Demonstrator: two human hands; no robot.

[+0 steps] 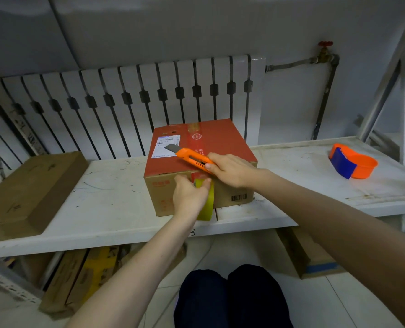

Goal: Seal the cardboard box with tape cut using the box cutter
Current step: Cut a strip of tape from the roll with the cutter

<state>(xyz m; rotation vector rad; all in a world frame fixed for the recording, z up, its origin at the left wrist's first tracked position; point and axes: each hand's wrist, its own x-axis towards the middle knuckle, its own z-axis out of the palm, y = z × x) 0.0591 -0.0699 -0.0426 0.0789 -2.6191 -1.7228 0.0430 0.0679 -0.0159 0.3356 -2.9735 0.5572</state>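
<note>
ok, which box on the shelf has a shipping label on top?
The red-topped box in the middle, under the box cutter: a white label sits on its top left. The flat brown box at left shows none.

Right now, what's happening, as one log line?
right hand: holds box cutter, blade out, above cardboard box top | left hand: grips yellow tape roll at box front | box: on white shelf

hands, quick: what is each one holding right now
Left hand: grips the yellow tape roll at the cardboard box front.
Right hand: grips the orange box cutter, blade out, over the box top.
</note>
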